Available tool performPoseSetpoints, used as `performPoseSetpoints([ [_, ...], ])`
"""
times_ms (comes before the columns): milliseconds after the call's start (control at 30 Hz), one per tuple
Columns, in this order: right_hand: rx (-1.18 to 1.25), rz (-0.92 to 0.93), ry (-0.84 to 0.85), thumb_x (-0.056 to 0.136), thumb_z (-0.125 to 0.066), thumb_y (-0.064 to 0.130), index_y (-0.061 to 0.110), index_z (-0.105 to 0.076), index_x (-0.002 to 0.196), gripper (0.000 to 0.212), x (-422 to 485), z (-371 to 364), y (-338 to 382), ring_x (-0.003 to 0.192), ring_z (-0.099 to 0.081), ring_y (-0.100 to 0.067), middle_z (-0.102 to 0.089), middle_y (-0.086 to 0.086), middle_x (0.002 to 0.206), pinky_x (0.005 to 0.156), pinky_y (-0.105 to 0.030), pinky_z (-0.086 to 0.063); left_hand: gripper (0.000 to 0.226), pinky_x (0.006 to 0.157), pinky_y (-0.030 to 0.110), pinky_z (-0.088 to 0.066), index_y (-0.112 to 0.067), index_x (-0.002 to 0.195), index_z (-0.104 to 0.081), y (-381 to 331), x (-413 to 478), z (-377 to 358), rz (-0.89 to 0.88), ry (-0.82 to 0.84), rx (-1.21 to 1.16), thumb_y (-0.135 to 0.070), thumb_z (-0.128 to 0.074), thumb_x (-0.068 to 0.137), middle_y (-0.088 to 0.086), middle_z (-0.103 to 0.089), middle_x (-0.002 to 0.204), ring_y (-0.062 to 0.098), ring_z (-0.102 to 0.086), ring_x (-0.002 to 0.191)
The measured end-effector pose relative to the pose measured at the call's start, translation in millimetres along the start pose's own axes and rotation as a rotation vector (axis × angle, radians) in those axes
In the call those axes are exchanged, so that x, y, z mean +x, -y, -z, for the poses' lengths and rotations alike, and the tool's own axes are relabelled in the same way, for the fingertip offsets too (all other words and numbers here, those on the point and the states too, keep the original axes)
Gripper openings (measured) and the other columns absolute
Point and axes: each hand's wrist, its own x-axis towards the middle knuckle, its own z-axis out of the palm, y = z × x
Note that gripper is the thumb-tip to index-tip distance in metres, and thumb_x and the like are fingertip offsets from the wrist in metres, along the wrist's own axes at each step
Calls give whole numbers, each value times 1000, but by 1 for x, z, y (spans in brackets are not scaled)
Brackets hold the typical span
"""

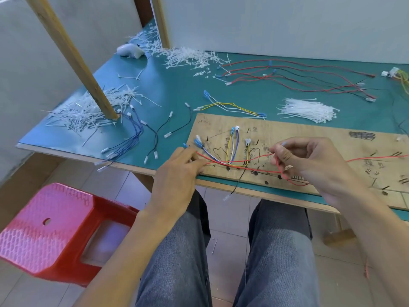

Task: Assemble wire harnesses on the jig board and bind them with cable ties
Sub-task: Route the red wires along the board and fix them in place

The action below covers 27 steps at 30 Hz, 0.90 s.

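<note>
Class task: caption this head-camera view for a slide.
Left hand rests on the jig board while right hand pinches a red wire; cable ties lie on the green table.

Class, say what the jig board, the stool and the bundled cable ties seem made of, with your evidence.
Jig board: probably plywood, unfinished; tan grain, pencil marks. Stool: likely moulded plastic; glossy red, patterned seat. Cable ties: apparently nylon; translucent white, thin strips.

A red plastic stool [55,229] stands on the tiled floor [225,247] at my left, beside my jeans [177,251]. A slanted wooden post [73,56] meets the green table [172,89]; a small white rounded object [129,50] lies near the far wall [287,23]
</note>
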Motion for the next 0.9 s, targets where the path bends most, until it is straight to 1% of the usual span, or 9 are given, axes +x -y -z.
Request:
performPoseSetpoints([
  [67, -10, -40, 2, 89, -77, 28, 4, -78, 89, 23, -1, 1, -4, 60, -59, -21, -71, -17, 75, 52, -28, -53, 35, 63, 36, -50, -21, 113, -77, -2, -4, -2, -69, 16, 101, -6, -82, 81, 1, -62, 102, 22, -55, 92],
  [167, -14, -92, -9, 91, -78, 25, 5, -75, 82, 22, -2, 0, -9, 55, -58, -20, -70, -16, 72, 48, -26, -53, 55, 66, 37, -48, -19, 128, -70, -3, -12, -1, -176, 37, 220, -3, -71, 75, 7, -62, 111, 25, -49, 100],
  [267, -47, -97, -32, 94, -75, 22, 2, -73, 83, 23, 0, -2, -13, 53, -58, -20, -69, -16, 70, 45, -24, -51, 72, 72, 41, -49, -16, 139, -63, -3, -21, 3, -180, 79, 287, -3, -71, 69, 8, -62, 121, 27, -46, 107],
  [367, -97, -92, -72, 95, -76, 23, 4, -72, 81, 24, 3, -2, -14, 50, -58, -21, -70, -14, 70, 42, -25, -47, 78, 78, 43, -50, -16, 143, -61, -3, -29, 8, -115, 121, 298, -6, -80, 68, 6, -62, 130, 28, -48, 109],
  [467, -295, -29, -137, 94, -78, 31, 14, -76, 81, 22, 6, -4, -17, 46, -58, -18, -73, -3, 70, 43, -26, -44, 83, 80, 44, -48, -17, 148, -57, -9, -36, 9, -68, 172, 312, -9, -81, 69, 5, -59, 140, 29, -49, 112],
  [600, -449, 7, -200, 91, -81, 39, 21, -78, 78, 23, 12, -7, -18, 57, -57, -10, -74, 5, 75, 63, -30, -46, 78, 84, 46, -46, -19, 144, -58, -22, -32, 10, 3, 181, 295, -8, -76, 69, 10, -49, 149, 33, -45, 114],
  [733, -567, 41, -205, 90, -80, 42, 22, -77, 76, 25, 13, -6, -14, 59, -55, -2, -73, 8, 71, 65, -30, -42, 84, 96, 48, -43, -16, 147, -54, -41, -21, 3, -70, 205, 253, -12, -78, 67, 10, -46, 152, 33, -44, 128],
  [800, -597, 45, -216, 90, -80, 44, 24, -77, 74, 26, 14, -6, -12, 60, -55, 0, -72, 10, 69, 64, -29, -41, 85, 104, 47, -41, -15, 153, -47, -53, -17, -5, -131, 231, 225, -18, -78, 74, 4, -47, 154, 28, -42, 133],
  [900, -657, 60, -231, 90, -79, 48, 27, -75, 72, 28, 19, -7, -10, 62, -57, 0, -71, 13, 69, 61, -29, -41, 79, 107, 42, -37, -13, 154, -46, -63, -13, -13, -167, 250, 205, -22, -74, 80, -1, -49, 152, 24, -45, 134],
])
